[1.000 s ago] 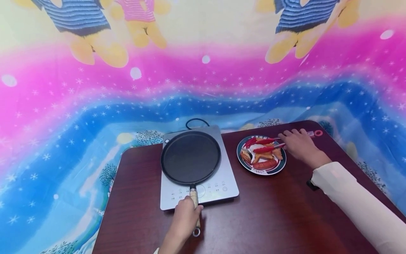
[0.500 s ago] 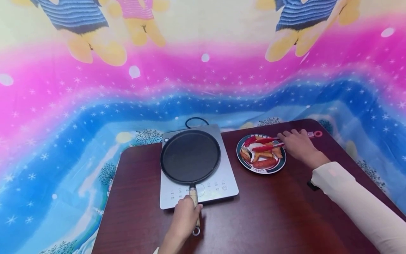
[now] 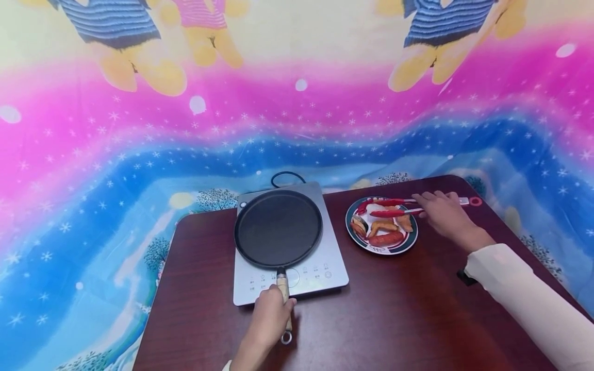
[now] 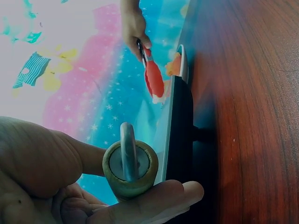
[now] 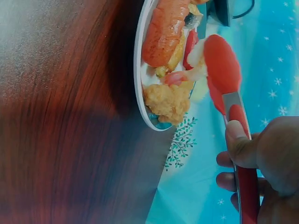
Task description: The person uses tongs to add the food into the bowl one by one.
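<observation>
My left hand (image 3: 271,315) grips the pale wooden handle (image 3: 283,288) of a flat black frying pan (image 3: 278,229); the handle's end with its metal ring faces the left wrist view. My right hand (image 3: 445,212) holds red-tipped metal tongs (image 5: 224,70), thumb on one arm and fingers on the other. The tong tips reach over a round plate (image 3: 351,238) of food. A pale white-and-orange piece of food (image 5: 198,60) shows right at the tips; I cannot tell whether they pinch it. On the plate lie a scored sausage (image 3: 386,238) and a fried golden piece (image 5: 166,102).
The pan sits on a silver induction cooker (image 3: 334,257), its black cord (image 3: 287,173) looping behind. Around this is a dark red-brown wooden table (image 3: 394,309). A printed cloth (image 3: 297,113) with bears and snowflakes hangs behind the table.
My right hand has shifted slightly right, and the tongs with it, now higher over the plate. The left hand and the pan stay where they were.
</observation>
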`<state>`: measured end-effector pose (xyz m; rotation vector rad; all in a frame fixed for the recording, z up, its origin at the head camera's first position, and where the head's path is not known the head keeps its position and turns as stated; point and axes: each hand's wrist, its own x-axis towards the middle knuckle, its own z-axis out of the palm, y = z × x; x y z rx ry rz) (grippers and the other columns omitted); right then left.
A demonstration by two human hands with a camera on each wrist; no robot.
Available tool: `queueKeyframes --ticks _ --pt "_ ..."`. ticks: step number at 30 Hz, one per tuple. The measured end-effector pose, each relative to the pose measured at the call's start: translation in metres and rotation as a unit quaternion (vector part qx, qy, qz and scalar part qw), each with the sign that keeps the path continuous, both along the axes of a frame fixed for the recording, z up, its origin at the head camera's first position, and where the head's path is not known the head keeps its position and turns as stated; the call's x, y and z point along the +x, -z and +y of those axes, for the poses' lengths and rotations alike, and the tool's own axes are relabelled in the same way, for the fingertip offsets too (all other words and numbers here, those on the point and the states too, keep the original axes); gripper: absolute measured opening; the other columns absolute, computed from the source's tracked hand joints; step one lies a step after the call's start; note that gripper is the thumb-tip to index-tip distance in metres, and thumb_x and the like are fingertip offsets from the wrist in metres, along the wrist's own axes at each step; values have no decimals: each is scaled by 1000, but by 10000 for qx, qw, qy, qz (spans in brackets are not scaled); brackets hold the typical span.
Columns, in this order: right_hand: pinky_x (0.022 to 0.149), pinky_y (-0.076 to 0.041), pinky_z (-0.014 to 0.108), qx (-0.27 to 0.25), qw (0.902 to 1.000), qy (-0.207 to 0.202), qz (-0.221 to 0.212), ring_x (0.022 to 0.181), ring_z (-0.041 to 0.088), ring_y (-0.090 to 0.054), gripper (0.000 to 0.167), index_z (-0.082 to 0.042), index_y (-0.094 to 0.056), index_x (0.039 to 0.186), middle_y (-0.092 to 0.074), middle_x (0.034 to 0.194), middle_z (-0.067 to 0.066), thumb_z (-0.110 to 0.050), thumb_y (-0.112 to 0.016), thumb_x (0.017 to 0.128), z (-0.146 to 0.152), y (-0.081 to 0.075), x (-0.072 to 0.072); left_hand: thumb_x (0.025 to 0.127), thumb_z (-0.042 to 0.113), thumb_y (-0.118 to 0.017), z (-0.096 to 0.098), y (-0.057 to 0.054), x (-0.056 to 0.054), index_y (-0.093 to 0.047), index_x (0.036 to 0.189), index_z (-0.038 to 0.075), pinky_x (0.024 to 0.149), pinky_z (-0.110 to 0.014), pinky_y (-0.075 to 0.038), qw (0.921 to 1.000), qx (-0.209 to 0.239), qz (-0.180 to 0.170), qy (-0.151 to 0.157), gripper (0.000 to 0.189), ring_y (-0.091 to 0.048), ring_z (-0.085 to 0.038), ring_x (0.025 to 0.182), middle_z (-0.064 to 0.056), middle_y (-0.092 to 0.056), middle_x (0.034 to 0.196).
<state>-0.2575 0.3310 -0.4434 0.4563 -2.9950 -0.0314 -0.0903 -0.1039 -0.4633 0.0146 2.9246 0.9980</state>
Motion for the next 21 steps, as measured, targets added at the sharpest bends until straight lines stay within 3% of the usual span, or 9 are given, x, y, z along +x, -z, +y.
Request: queueKeyframes --ticks 8,21 --pt "91 -40 64 -460 9989 -74 43 117 51 -55 51 7 -53 141 -60 133 33 -13 -69 96 4 -3 2 87 11 -78 -1 1 1 -61 89 -8 52 -28 -50 10000 79 -5 51 26 -56 -16 56 -9 -56 68" --pt "88 -40 61 -757 9968 -149 191 116 51 -57 49 6 -54 141 -61 131 32 -11 -68 96 -3 -9 1 87 13 -79 -1 2 0 -61 92 -10 54 -30 -53 9999 55 -103 -24 30 -60 -19 59 -13 -60 72"
